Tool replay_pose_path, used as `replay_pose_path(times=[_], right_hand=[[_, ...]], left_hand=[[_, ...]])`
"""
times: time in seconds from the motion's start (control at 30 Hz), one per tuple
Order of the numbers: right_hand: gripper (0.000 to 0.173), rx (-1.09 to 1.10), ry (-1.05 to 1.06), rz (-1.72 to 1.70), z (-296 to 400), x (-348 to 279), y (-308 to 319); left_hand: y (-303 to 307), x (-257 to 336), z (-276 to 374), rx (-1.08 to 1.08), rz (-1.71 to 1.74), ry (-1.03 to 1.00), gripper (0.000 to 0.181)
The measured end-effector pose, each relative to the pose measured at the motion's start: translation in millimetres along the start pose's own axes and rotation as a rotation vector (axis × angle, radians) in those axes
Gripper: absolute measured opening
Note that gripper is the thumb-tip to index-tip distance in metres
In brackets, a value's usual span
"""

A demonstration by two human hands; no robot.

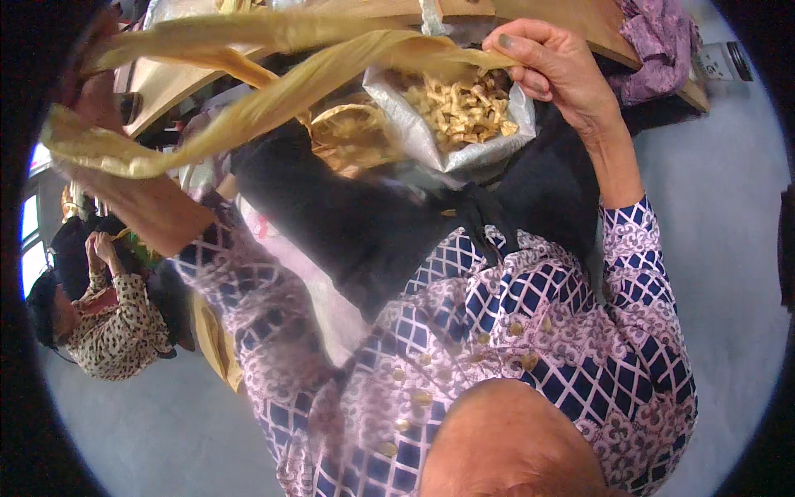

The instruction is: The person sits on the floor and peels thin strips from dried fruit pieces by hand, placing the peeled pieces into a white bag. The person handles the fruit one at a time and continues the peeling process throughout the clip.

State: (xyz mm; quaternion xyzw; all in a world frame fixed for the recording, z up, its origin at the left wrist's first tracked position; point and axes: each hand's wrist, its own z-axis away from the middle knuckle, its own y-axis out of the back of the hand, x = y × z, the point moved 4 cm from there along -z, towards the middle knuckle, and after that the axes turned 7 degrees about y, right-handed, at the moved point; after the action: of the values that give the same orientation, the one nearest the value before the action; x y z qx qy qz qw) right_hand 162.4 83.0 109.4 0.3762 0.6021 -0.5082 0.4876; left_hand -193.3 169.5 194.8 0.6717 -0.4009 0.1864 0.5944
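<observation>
My right hand [553, 68] pinches the end of a long, twisted, pliable yellowish strip [279, 109] between thumb and fingers. The strip stretches across to my left hand [99, 105], which is raised at the far left. Blur and the strip in front hide how those left fingers are set. Another yellowish length [205, 34] runs above it, also blurred. Below my right hand, an open white woven sack [525, 115] holds many small, folded or knotted yellowish pieces [469, 109]. More yellowish strips [357, 127] lie in a loose heap to the left of the sack.
A wooden table [168, 87] spans the top of the view. Purple cloth [658, 50] hangs over its right end, near a clear jar with a dark lid [723, 62]. Another person [115, 329] sits at the left, hands raised. Yellowish material [214, 338] lies beside my left arm.
</observation>
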Motion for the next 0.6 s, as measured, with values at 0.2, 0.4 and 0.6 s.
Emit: replay_pose_path(times=[0.2,0.4,0.6], right_hand=[[0.019,-0.078,0.001,0.024,2,-5,-18],[0.018,-0.139,-0.096,-0.03,9,9,-24],[0.017,-0.152,-0.123,0.076,4,4,-35]], left_hand=[[-85,-57,67,-0.27,0.279,0.408,0.019],[19,3,75,0.052,0.692,0.043,0.022],[87,-85,22,-0.079,-0.406,-0.065,0.019]])
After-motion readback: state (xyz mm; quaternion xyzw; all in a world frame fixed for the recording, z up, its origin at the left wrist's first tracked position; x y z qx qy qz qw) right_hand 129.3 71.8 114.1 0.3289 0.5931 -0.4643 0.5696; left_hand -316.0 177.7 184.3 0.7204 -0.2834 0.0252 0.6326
